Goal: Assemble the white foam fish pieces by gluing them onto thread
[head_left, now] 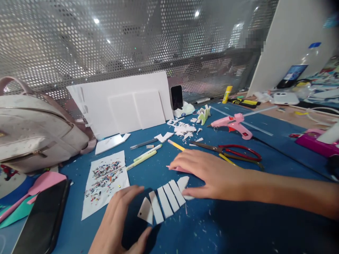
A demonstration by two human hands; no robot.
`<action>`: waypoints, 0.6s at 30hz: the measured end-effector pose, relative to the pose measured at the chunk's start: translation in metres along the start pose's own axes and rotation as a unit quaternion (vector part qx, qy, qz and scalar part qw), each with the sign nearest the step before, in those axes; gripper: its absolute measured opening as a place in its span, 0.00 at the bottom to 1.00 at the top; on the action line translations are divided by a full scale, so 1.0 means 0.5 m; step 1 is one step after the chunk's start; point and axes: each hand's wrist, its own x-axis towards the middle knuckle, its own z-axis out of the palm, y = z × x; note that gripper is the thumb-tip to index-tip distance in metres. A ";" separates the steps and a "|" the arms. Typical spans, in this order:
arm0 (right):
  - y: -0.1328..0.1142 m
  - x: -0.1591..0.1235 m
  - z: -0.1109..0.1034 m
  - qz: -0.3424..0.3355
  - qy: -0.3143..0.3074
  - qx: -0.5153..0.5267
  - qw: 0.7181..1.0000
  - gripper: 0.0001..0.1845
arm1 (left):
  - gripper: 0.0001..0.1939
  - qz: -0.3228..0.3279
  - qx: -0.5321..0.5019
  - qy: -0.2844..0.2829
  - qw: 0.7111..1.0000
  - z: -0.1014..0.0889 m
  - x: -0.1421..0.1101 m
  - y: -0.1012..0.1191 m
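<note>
Left hand (113, 218): empty; my thumb and fingers stand wide around the dotted end piece (146, 211).
Right hand (203, 171): thumb and fingers parted wide; my thumb is at the pointed end piece (182, 182).
White pieces (165, 203): six, in a row on the desk (206, 229), between my hands.
Paper sheet (88, 211): 10 o'clock from the row, bearing coloured bits (106, 180).
Scissors (221, 149): 2 o'clock, red-handled.
Glue gun (234, 123): between 1 and 2 o'clock.
White panels (148, 109): 11 o'clock, standing.

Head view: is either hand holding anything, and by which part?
Left hand holds nothing; right hand partly covers a pink object; whether held cannot be told.
</note>
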 end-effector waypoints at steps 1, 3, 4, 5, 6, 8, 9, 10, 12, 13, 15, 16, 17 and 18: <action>0.009 -0.014 0.008 0.001 -0.017 0.013 1.000 0.30 | 0.26 -0.014 0.003 -0.007 1.000 0.002 0.002 -0.003; 0.027 -0.037 0.027 0.001 -0.038 0.029 0.999 0.33 | 0.30 -0.029 0.005 -0.023 0.999 0.006 0.004 -0.007; 0.035 -0.045 0.035 0.003 -0.043 0.036 0.998 0.34 | 0.31 -0.035 0.005 -0.031 0.999 0.007 0.005 -0.009; 0.042 -0.050 0.043 0.005 -0.044 0.043 0.998 0.35 | 0.32 -0.039 0.004 -0.039 0.998 0.008 0.005 -0.012; 0.048 -0.052 0.050 0.007 -0.042 0.050 0.998 0.35 | 0.33 -0.044 0.002 -0.045 0.998 0.009 0.007 -0.015; 0.057 -0.051 0.061 0.008 -0.033 0.061 0.998 0.33 | 0.33 -0.052 -0.006 -0.055 0.997 0.008 0.010 -0.023; 0.061 -0.050 0.065 0.006 -0.027 0.063 0.998 0.31 | 0.33 -0.054 -0.010 -0.059 0.997 0.007 0.012 -0.027; 0.063 -0.048 0.068 0.004 -0.023 0.063 0.998 0.30 | 0.34 -0.054 -0.015 -0.063 0.996 0.006 0.014 -0.032; 0.066 -0.046 0.071 -0.008 -0.020 0.059 0.998 0.26 | 0.35 -0.051 -0.023 -0.074 0.996 0.003 0.017 -0.040; 0.067 -0.045 0.071 -0.016 -0.017 0.053 0.998 0.24 | 0.35 -0.050 -0.026 -0.079 0.995 0.002 0.019 -0.043; 0.067 -0.045 0.070 -0.030 -0.009 0.034 0.999 0.22 | 0.35 -0.052 -0.034 -0.089 0.994 0.000 0.023 -0.047; 0.067 -0.045 0.069 -0.037 0.000 0.022 0.999 0.22 | 0.35 -0.057 -0.037 -0.092 0.993 0.001 0.025 -0.048; 0.067 -0.045 0.068 -0.042 0.007 0.010 0.999 0.21 | 0.36 -0.063 -0.042 -0.093 0.993 0.003 0.026 -0.051; 0.067 -0.044 0.066 -0.045 0.013 0.000 0.999 0.22 | 0.36 -0.069 -0.047 -0.093 0.992 0.005 0.027 -0.054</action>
